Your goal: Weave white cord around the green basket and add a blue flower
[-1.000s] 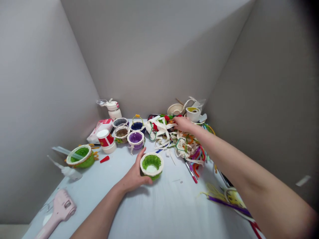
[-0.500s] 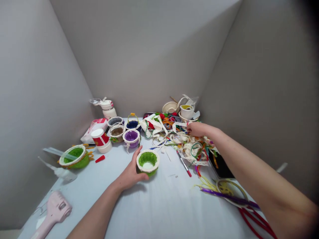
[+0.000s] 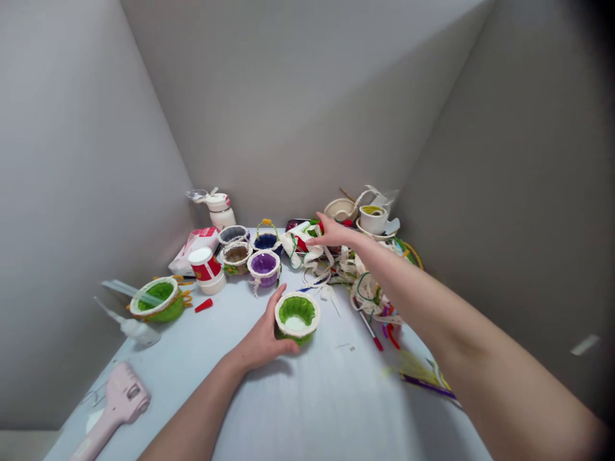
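My left hand (image 3: pixel 262 336) is wrapped round the side of a small green-lined cup with a white lace rim (image 3: pixel 296 316) that stands on the light table (image 3: pixel 307 403). My right hand (image 3: pixel 332 234) reaches far across to the back of the table, its fingers spread and resting on a heap of white lace ribbon and coloured pipe cleaners (image 3: pixel 336 269). Nothing shows in its grasp. A red-tipped pen (image 3: pixel 372 331) lies beside the heap.
Small decorated cups (image 3: pixel 263 264) cluster at the back left beside a red and white cup (image 3: pixel 204 266) and a white bottle (image 3: pixel 218 209). A larger green basket (image 3: pixel 156 299) and a pink glue gun (image 3: pixel 115 410) lie left. White cups (image 3: pixel 372 219) stand at the back right.
My right hand has swung from the right side of the ribbon heap back leftward to its far left end. My left hand stays on the green cup.
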`<action>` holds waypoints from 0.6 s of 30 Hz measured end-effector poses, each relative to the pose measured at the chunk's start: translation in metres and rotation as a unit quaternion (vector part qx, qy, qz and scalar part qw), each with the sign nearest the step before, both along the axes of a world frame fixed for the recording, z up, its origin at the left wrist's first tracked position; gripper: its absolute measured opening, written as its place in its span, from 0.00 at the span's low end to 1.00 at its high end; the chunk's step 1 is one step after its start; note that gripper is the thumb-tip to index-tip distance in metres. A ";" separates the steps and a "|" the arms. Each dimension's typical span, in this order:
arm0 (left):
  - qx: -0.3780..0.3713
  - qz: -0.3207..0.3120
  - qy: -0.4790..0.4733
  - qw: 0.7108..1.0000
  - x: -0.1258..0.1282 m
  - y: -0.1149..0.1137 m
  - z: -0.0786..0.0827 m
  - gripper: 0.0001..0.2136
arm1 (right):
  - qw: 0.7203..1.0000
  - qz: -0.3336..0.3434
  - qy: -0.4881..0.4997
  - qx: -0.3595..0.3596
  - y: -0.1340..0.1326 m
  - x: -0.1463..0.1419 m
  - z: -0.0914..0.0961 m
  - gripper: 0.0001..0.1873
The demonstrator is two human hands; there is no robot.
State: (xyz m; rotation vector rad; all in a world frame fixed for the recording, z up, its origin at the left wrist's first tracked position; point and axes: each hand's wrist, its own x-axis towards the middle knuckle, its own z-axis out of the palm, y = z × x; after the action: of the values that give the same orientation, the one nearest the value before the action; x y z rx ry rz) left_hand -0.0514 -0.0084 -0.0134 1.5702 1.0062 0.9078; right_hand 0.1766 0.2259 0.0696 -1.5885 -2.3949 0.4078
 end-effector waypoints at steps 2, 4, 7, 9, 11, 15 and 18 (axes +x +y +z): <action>0.000 -0.001 -0.001 1.000 0.000 0.000 0.000 0.63 | 0.999 -0.024 -0.023 0.009 0.006 -0.016 -0.012 0.56; -0.002 -0.002 -0.002 1.000 0.000 -0.001 0.000 0.63 | 0.998 -0.041 -0.030 0.030 0.008 -0.025 -0.018 0.40; -0.003 0.002 0.001 1.000 0.000 -0.001 0.000 0.62 | 0.995 -0.062 -0.012 0.071 0.002 -0.025 -0.015 0.14; -0.004 0.004 0.001 1.000 0.000 -0.001 0.001 0.62 | 0.991 -0.085 0.012 0.103 -0.004 -0.018 -0.005 0.11; -0.005 0.001 -0.003 1.000 0.000 -0.001 0.001 0.62 | 0.983 -0.115 0.044 0.139 -0.008 -0.006 0.009 0.14; 0.002 0.001 0.000 1.000 0.000 -0.001 0.001 0.62 | 0.915 -0.213 0.276 0.205 -0.009 0.034 0.043 0.17; 0.008 0.005 0.006 1.000 0.000 -0.001 -0.001 0.61 | 0.834 -0.223 0.437 0.254 -0.010 0.073 0.067 0.15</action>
State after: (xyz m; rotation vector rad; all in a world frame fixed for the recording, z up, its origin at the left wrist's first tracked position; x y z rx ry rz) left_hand -0.0513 -0.0091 -0.0141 1.5868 1.0194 0.9167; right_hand 0.2497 0.2161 0.1366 -1.2479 -1.2511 0.2726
